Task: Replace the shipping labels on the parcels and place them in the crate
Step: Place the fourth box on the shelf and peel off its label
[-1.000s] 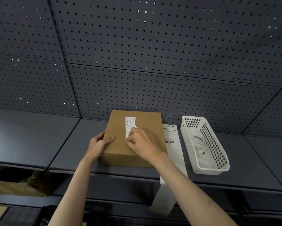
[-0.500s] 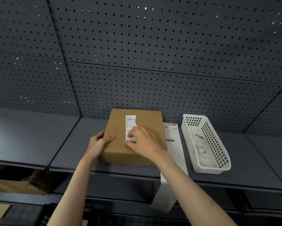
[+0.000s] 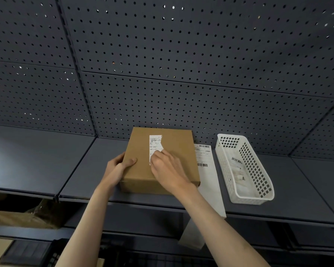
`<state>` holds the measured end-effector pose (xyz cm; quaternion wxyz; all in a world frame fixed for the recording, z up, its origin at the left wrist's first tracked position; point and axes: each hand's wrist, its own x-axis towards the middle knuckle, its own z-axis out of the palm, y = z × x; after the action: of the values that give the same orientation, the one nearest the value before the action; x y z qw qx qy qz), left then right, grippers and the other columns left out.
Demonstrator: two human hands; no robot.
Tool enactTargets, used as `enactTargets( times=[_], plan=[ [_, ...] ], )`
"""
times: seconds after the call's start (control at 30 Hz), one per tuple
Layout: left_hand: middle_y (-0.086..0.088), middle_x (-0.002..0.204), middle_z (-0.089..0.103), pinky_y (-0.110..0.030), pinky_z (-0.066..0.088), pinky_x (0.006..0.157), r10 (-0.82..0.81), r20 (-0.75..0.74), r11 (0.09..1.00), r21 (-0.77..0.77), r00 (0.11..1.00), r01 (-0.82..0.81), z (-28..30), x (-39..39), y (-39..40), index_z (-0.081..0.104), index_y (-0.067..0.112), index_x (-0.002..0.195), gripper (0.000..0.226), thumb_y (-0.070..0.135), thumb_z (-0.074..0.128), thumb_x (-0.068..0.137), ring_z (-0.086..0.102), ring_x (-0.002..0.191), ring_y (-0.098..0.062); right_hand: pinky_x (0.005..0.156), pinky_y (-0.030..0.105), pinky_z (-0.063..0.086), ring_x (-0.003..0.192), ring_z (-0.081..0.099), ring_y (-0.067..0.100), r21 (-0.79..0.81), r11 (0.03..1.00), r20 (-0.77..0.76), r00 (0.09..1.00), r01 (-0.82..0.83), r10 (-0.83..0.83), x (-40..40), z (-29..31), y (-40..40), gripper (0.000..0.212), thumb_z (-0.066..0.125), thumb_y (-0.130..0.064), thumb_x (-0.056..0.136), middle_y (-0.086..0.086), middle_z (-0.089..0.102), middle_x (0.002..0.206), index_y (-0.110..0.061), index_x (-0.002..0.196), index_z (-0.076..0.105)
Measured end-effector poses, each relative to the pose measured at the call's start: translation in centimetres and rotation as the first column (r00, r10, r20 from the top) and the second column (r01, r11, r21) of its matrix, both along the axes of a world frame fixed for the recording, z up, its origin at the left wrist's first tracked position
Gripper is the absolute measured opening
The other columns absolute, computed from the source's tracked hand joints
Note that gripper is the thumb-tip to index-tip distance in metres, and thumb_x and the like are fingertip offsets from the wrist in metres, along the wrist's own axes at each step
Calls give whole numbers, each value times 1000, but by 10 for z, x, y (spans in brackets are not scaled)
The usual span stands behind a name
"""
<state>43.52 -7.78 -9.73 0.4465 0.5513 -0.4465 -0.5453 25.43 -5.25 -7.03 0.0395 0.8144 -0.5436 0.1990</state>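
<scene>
A brown cardboard parcel (image 3: 173, 151) lies flat on the dark grey shelf (image 3: 36, 160). On its top sits a torn white shipping label (image 3: 155, 144), its right part gone. My left hand (image 3: 119, 168) grips the parcel's left edge, thumb on top. My right hand (image 3: 168, 168) rests on the parcel's top and pinches the label's lower torn edge with its fingertips. A strip of new white labels (image 3: 204, 166) lies just right of the parcel and hangs over the shelf's front edge.
A white perforated plastic basket (image 3: 258, 197) with crumpled label scraps stands at the right on the shelf. A perforated dark back panel (image 3: 181, 74) rises behind. Below the shelf at left lie brown cartons (image 3: 17, 216) and a dark crate (image 3: 36, 253).
My right hand's fingertips have shifted slightly left and down along the label. The parcel and my left hand stay where they were.
</scene>
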Motion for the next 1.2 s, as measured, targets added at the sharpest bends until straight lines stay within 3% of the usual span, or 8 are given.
enactTargets(
  times=[0.13,0.27,0.4,0.47,0.77,1.07,1.13,1.2],
  plan=[
    [7,110,68,-26,47,72,4,-1,1000,-2,1000,-4,0,1,0,59,29,123,35,27,71,89,65,98,-17,72,37,50,104,55,16,93,996,182,983,6,-22,-5,-1,1,18,59,-23,100,-2,62,109,-9,103,70],
    [8,107,67,-26,46,71,0,4,1000,-11,1000,0,1,0,1,57,31,120,33,27,70,90,64,96,-15,68,34,42,109,53,17,121,993,152,988,13,-31,-2,1,0,19,59,-19,101,0,62,111,-7,105,73],
    [7,110,67,-27,47,72,-4,10,1000,-12,1000,4,1,-1,0,56,31,121,34,27,70,91,64,97,-16,65,39,49,100,55,25,24,999,32,999,40,-41,5,0,1,13,57,-6,98,7,63,105,-2,99,70],
    [8,110,67,-26,47,73,-2,9,1000,-12,1000,3,1,0,0,56,31,121,34,26,70,90,64,98,-16,71,41,48,97,56,28,-4,999,-5,999,46,-46,10,0,3,9,59,0,93,10,62,103,-1,97,68],
    [9,109,67,-24,47,71,-9,-1,1000,-12,1000,9,2,0,1,57,30,122,34,26,70,90,65,96,-14,78,38,51,93,49,23,-10,999,10,999,40,-40,8,-10,-3,14,53,3,93,8,57,102,-7,101,60],
    [10,107,66,-24,47,71,-2,-9,1000,-8,1000,2,1,0,1,56,30,123,36,27,70,90,64,95,-13,76,33,47,91,49,16,156,987,248,966,35,-73,-3,-4,-10,13,46,-15,105,2,54,104,-12,97,55],
    [9,109,67,-26,47,72,-7,-4,1000,-8,1000,7,1,1,0,56,30,125,37,27,70,90,65,97,-15,74,34,51,84,52,13,199,980,370,925,6,-81,-6,-4,-12,16,48,-13,104,-4,52,98,-16,89,53],
    [8,110,67,-26,48,73,-12,-3,1000,-2,1000,12,0,0,0,56,30,125,38,28,70,90,65,98,-16,71,21,46,80,53,8,165,986,528,845,0,-89,-14,-4,-10,17,53,-12,102,-7,53,93,-15,86,60]
  ],
)
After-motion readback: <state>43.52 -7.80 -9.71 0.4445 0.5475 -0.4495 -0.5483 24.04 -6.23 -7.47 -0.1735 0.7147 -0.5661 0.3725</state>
